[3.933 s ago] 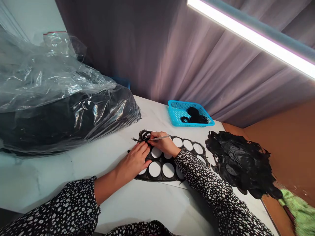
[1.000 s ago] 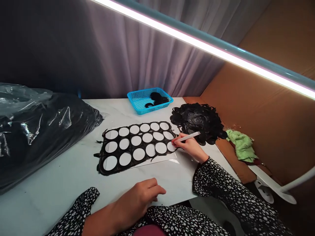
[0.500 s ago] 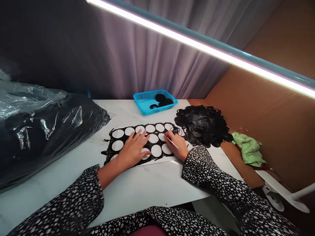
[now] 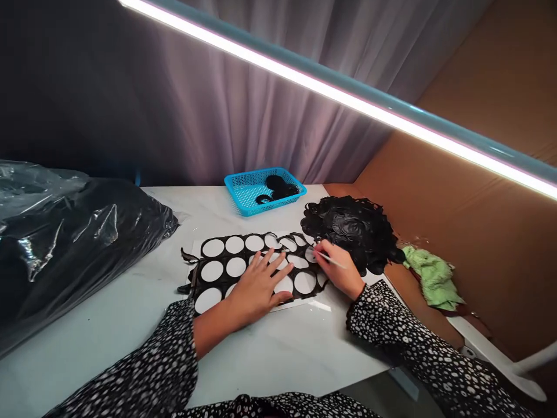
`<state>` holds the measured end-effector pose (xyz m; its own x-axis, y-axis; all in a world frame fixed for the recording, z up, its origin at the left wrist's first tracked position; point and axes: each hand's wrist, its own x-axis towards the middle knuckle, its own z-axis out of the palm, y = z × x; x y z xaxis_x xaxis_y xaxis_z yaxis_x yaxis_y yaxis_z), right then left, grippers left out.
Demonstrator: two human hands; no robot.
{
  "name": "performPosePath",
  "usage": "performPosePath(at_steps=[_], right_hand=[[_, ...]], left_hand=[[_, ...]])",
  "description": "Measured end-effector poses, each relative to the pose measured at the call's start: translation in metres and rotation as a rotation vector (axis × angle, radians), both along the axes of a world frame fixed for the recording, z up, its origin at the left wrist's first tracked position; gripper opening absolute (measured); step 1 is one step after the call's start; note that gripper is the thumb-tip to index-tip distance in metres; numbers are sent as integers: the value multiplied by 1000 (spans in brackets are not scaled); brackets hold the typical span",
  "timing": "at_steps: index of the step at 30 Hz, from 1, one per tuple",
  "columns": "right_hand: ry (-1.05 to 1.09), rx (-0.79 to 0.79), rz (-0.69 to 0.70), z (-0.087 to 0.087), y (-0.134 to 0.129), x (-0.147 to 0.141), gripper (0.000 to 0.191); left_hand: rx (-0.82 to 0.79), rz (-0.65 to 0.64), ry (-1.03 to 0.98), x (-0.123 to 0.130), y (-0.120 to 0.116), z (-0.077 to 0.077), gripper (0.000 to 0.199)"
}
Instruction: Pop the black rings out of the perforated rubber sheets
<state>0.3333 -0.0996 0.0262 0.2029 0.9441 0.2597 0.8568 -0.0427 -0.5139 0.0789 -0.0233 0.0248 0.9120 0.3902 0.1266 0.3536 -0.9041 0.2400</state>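
Note:
A black rubbery sheet with rows of round holes [image 4: 224, 255] lies on a white backing, which shows through the holes. Its right part is twisted and lifted near the top, with strips out of line. My left hand [image 4: 256, 287] rests flat over the middle of the sheet, fingers spread. At the sheet's right end, my right hand [image 4: 339, 267] is closed around a thin white stick [image 4: 333, 259]. Its fingertips are beside the sheet's black strips; whether they also pinch a strip I cannot tell.
A large heap of black rubbery scraps [image 4: 352, 226] lies right of the sheet. Behind stands a blue basket [image 4: 243, 206] with black pieces. A bulging black plastic bag [image 4: 87, 232] fills the left side. A green cloth [image 4: 430, 276] lies by the table's right edge; a lit tube lamp [image 4: 304, 81] hangs above.
My right hand has moved right with the stick, and the sheet's right part is now pulled up and distorted. My left hand stays spread on the sheet. The camera view has shifted slightly.

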Motion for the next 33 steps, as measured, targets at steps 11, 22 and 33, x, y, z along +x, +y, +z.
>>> performPosePath(at_steps=[11, 22, 33], right_hand=[[714, -251, 409, 47, 64, -45, 18], [414, -411, 630, 26, 89, -74, 10], [331, -337, 623, 46, 94, -75, 7]], left_hand=[[186, 145, -31, -59, -17, -19, 45], [189, 152, -95, -62, -14, -21, 44], [231, 147, -152, -62, -11, -24, 44]])
